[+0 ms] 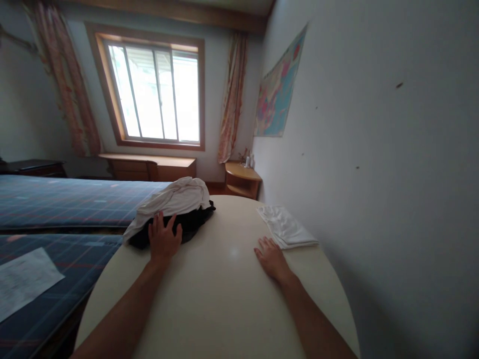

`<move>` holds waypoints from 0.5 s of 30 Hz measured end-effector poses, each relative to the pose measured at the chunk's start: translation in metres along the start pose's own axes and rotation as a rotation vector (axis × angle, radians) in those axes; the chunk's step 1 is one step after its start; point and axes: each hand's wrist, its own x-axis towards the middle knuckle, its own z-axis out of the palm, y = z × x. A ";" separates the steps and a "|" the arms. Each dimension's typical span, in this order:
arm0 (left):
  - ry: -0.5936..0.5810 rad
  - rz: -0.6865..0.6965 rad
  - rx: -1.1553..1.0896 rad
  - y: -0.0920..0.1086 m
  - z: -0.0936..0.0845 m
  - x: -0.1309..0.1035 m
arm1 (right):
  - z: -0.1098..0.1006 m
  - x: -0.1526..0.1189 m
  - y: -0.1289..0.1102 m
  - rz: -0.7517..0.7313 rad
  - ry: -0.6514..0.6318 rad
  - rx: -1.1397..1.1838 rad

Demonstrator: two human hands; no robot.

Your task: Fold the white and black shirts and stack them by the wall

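My left hand, fingers spread, is at the near side of a heap of clothes on the left of the round cream table. White cloth lies crumpled on top of the heap, with black cloth under it. Whether the fingers press on the fabric or hover just over it, I cannot tell. On the right, a folded white garment lies flat. Close to its near left corner is my right hand, palm down with the fingers stretched out and nothing held.
A white wall runs along the table's right side. To the left are beds with blue plaid covers, and a paper sheet lies on the nearer one. A low desk and a corner shelf stand beyond.
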 end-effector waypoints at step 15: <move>0.065 0.207 -0.207 0.014 -0.007 0.002 | -0.004 0.000 0.002 -0.024 -0.046 0.024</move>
